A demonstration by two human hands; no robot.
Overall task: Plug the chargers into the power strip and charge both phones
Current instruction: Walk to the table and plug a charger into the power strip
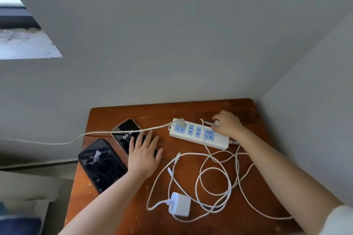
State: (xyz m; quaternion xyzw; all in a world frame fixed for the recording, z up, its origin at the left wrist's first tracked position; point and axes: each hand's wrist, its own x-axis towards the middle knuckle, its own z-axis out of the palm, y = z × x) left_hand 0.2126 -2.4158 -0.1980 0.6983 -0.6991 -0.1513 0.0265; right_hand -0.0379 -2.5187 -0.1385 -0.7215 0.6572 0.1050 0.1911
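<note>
1. Right hand (pixel 227 124) is gripping a small white charger (pixel 216 123) in its fingers, hovering just behind the power strip (pixel 198 134) lying lengthwise near the bench's back edge.
2. Left hand (pixel 143 150) is resting flat, fingers released, on the lit phone (pixel 126 133).

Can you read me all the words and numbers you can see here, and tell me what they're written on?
"09:5" then a last digit I cannot make out: the clock on the lit phone, partly under the left hand and a cable.
Small text above that clock: too blurred to read.
Dark phone: screen off, only reflections, no text.
Power strip: only socket slots, no readable label.
White charger: no print visible.
</note>
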